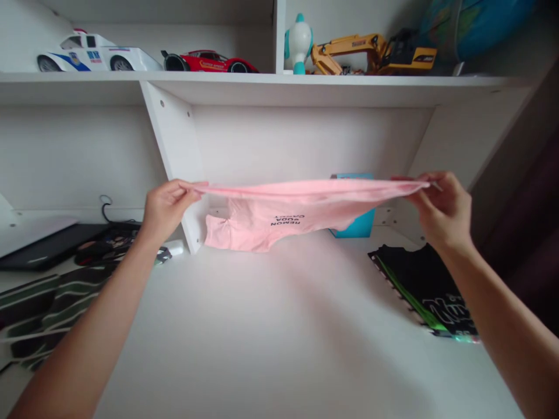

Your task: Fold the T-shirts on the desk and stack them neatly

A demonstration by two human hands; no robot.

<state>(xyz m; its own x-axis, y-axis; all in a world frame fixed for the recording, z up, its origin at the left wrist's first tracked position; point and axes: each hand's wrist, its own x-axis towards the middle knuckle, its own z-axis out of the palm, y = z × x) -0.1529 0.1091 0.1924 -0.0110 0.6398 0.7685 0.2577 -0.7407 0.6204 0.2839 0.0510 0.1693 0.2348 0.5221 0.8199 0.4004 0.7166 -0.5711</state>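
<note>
Both hands pinch one pink shirt (279,212) and hold it stretched above the white desk (279,326). At 9 o'clock the left hand (168,203) grips one edge between thumb and fingers; at 3 o'clock the right hand (439,206) pinches the other edge. Black letters on the shirt appear upside down. Behind it stands a blue box (358,224). A folded black garment (425,291) lies at 4 o'clock, a striped cloth (39,314) at 8 o'clock. Toy cars (144,58) and a yellow excavator (375,52) stand on the shelf at 12 o'clock.

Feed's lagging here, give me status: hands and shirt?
Left hand, right hand pinching pink shirt taut above desk. Black shirt folded at right.
</note>
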